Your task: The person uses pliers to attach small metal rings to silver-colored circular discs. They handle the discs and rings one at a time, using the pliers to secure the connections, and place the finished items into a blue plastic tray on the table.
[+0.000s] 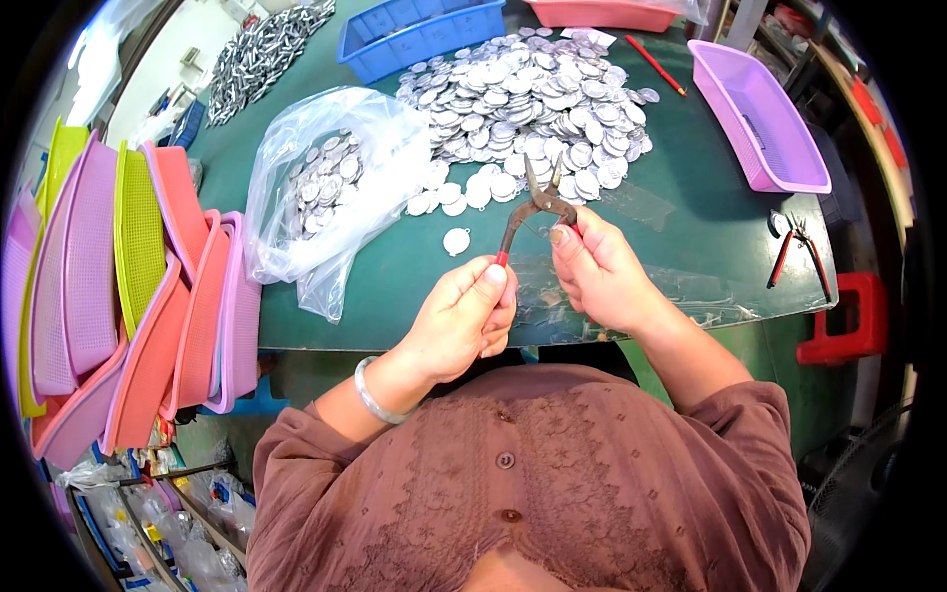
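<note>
Both my hands hold one pair of pliers (542,203) above the near part of the table, its dark jaws parted and pointing away from me. My left hand (462,314) is closed round the red-covered left handle. The other handle runs into my right hand (602,271), whose fingers are closed on it with the thumb on top. Just beyond the jaws spreads a big heap of round silver metal discs (533,99), some with a small loop. One loose disc (457,241) lies left of the pliers. More discs fill part of a clear plastic bag (276,178).
Stacked plastic baskets (138,237) crowd the left side. A blue bin (419,35) and a pink tray (602,12) stand at the back, a purple basket (764,118) at right. Red-handled pliers (807,247) lie near the right edge; a red stool (848,321) stands beyond it.
</note>
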### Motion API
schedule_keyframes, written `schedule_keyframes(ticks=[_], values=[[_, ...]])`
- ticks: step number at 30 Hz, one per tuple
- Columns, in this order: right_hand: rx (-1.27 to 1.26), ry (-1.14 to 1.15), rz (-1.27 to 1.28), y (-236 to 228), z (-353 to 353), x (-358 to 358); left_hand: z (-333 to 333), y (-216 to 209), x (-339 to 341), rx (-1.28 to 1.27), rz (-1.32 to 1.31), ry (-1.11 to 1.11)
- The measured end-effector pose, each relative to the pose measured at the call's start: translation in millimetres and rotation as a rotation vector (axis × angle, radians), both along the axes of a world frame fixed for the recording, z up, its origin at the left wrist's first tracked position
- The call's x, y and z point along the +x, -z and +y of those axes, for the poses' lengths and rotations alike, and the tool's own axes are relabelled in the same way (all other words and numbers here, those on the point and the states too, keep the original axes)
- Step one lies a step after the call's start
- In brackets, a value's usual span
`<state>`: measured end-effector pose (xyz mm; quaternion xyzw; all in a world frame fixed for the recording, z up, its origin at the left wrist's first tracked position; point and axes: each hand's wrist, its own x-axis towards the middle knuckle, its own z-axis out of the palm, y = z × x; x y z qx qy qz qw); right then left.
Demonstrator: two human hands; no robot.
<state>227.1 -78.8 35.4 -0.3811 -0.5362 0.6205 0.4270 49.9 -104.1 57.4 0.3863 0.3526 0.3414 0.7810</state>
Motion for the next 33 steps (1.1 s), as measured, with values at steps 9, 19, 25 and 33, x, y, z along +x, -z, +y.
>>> schedule_keyframes(ticks=[9,19,25,33], values=[[-0.074,0.081,-0.060,2,-5,9,9,7,13,0.013,0.122,-0.003],[0.061,0.243,-0.201,19,-7,8,17,38,23,0.812,0.697,-0.183],[0.034,0.206,-0.197,14,-8,10,8,22,21,0.215,0.335,-0.067],[-0.163,0.091,-0.018,5,-13,3,3,1,10,-0.129,-0.063,0.052]])
